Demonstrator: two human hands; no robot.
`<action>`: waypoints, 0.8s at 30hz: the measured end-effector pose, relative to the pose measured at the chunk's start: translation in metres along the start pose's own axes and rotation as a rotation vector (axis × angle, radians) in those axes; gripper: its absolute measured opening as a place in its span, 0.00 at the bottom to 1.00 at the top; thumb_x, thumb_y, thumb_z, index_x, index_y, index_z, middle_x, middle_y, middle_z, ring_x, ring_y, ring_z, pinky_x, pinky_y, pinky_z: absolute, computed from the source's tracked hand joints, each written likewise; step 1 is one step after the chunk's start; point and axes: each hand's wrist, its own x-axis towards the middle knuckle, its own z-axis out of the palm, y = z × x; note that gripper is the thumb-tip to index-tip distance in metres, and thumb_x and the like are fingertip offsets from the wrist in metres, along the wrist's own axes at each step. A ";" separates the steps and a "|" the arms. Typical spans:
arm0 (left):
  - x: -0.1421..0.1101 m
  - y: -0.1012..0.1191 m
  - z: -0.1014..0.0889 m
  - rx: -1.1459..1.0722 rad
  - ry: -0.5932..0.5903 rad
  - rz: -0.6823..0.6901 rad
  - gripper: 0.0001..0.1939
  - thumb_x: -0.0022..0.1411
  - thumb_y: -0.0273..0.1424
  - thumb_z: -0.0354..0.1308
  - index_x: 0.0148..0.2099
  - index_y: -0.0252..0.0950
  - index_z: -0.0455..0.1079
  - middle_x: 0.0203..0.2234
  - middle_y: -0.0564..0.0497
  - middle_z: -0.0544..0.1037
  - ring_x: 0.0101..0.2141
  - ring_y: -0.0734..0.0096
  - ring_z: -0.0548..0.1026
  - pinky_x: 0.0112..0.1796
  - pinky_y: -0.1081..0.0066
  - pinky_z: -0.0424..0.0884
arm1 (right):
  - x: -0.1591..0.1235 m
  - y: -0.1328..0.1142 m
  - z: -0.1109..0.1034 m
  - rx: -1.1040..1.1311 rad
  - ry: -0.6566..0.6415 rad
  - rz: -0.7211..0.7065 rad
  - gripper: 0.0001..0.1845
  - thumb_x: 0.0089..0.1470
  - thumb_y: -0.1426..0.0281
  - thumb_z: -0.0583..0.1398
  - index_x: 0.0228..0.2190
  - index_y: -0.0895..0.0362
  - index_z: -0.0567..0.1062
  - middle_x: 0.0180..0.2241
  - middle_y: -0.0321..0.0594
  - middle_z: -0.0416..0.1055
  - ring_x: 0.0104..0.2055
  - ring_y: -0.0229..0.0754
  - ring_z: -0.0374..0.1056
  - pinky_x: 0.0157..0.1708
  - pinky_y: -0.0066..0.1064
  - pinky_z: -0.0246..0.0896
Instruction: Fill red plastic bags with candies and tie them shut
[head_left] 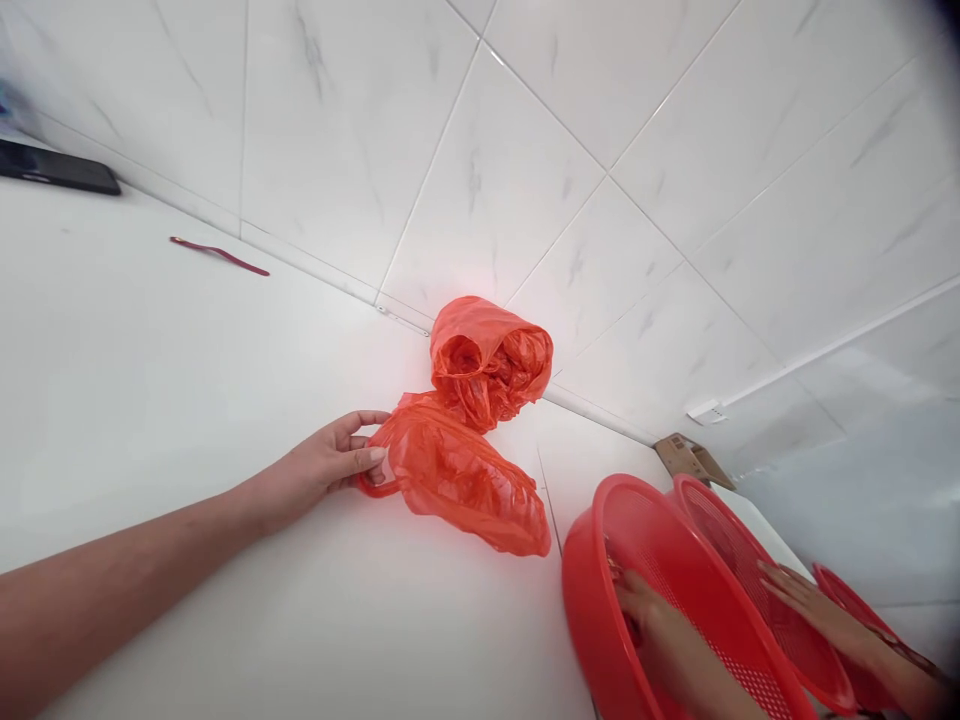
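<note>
My left hand (334, 465) pinches the handle edge of a thin red plastic bag (465, 480), thumb on top and fingers curled. The bag lies crumpled on the white table. Touching its far side is a second bundle of red plastic bags (491, 350), bunched up against the wall. My right hand (637, 600) reaches down into a large red plastic basket (581, 580) with perforated sides. Its fingers are blurred and partly behind the rim; small brownish things, too indistinct to name, show beside them.
Another person's hand (810, 605) rests at a second red basket (720, 510), with a third red basket (847, 590) beyond. A cardboard box (690, 458) stands by the tiled wall. On the left lie a dark red strap (221, 255) and a black phone (60, 168).
</note>
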 end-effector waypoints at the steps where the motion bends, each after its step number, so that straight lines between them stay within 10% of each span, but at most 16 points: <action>1: 0.001 -0.001 0.000 -0.064 -0.024 -0.005 0.25 0.56 0.41 0.60 0.54 0.42 0.61 0.27 0.55 0.72 0.30 0.69 0.72 0.40 0.63 0.70 | 0.005 0.001 -0.009 -0.098 0.014 -0.058 0.05 0.41 0.68 0.58 0.23 0.50 0.75 0.32 0.40 0.71 0.29 0.43 0.69 0.25 0.31 0.65; 6: 0.005 -0.010 0.002 -0.158 -0.101 -0.042 0.12 0.54 0.39 0.62 0.35 0.38 0.67 0.27 0.53 0.73 0.29 0.71 0.71 0.39 0.66 0.70 | 0.018 -0.050 -0.050 -0.321 0.236 -0.232 0.04 0.47 0.67 0.57 0.29 0.51 0.71 0.36 0.41 0.66 0.32 0.42 0.66 0.26 0.31 0.63; 13: 0.004 -0.012 0.001 -0.179 -0.156 -0.050 0.11 0.55 0.38 0.63 0.34 0.37 0.67 0.26 0.52 0.73 0.28 0.72 0.71 0.37 0.69 0.70 | 0.046 -0.175 0.011 0.119 -0.212 -0.425 0.06 0.44 0.73 0.58 0.28 0.51 0.68 0.37 0.34 0.62 0.31 0.35 0.65 0.27 0.26 0.64; 17: 0.001 -0.012 -0.001 -0.270 -0.294 -0.081 0.10 0.56 0.35 0.62 0.31 0.36 0.66 0.21 0.55 0.71 0.24 0.75 0.72 0.29 0.74 0.68 | 0.086 -0.189 0.052 0.285 -0.395 -0.264 0.10 0.43 0.71 0.60 0.32 0.52 0.68 0.35 0.32 0.66 0.28 0.35 0.67 0.26 0.28 0.64; 24: -0.004 -0.011 -0.001 -0.353 -0.456 -0.129 0.11 0.55 0.34 0.63 0.29 0.35 0.65 0.16 0.57 0.69 0.16 0.79 0.68 0.22 0.76 0.64 | 0.104 -0.186 0.052 0.215 -0.145 -0.273 0.22 0.51 0.60 0.59 0.49 0.49 0.68 0.50 0.37 0.68 0.52 0.45 0.64 0.49 0.37 0.59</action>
